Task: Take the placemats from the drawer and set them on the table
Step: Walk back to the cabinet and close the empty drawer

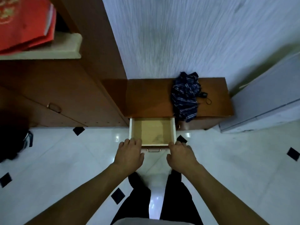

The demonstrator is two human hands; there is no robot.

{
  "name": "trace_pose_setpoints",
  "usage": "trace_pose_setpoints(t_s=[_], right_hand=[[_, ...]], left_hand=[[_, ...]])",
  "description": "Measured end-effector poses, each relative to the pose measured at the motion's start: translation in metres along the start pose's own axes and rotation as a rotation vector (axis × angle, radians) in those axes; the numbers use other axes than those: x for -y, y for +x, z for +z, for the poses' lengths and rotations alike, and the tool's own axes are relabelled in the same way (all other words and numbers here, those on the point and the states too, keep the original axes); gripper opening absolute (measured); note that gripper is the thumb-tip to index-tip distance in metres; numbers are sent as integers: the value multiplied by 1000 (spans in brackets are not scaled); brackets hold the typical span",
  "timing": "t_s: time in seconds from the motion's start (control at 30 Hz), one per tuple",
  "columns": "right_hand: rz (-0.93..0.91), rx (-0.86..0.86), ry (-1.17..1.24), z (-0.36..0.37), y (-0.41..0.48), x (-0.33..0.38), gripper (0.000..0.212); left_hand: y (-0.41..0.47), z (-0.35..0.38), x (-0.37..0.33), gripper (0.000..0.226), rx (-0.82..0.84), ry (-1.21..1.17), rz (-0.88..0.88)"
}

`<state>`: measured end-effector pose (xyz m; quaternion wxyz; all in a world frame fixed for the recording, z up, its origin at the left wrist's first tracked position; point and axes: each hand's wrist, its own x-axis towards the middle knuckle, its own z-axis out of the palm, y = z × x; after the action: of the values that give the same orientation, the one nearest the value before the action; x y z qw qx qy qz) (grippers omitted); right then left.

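A shallow, pale wooden drawer stands pulled out from a low reddish-brown cabinet, and its smooth floor shows only a faint smudge; no placemats can be made out inside. The left hand and right hand rest with loosely spread fingers on the drawer's front corners, either side of its thin metal handle, gripping nothing. Behind the drawer, a crumpled navy striped cloth lies on the cabinet's worktop, and the red bag far left bears blurred, unreadable gold writing.
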<state>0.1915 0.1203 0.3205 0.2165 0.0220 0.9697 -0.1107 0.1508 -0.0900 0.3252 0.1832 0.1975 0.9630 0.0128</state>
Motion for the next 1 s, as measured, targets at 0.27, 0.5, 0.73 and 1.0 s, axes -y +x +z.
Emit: trace_pose_setpoints(t_s=[0.27, 0.5, 0.73, 1.0], right_hand=[[-35, 75, 68, 64, 77, -13, 26], [-35, 288, 239, 143, 124, -38, 24], [690, 483, 964, 237, 158, -60, 13], [1110, 362, 1366, 301, 210, -72, 20]], left_hand=[[65, 71, 22, 42, 112, 31, 16], [106, 162, 31, 51, 296, -19, -32], [136, 270, 35, 20, 396, -664, -632], [168, 344, 33, 19, 191, -1060, -1146]])
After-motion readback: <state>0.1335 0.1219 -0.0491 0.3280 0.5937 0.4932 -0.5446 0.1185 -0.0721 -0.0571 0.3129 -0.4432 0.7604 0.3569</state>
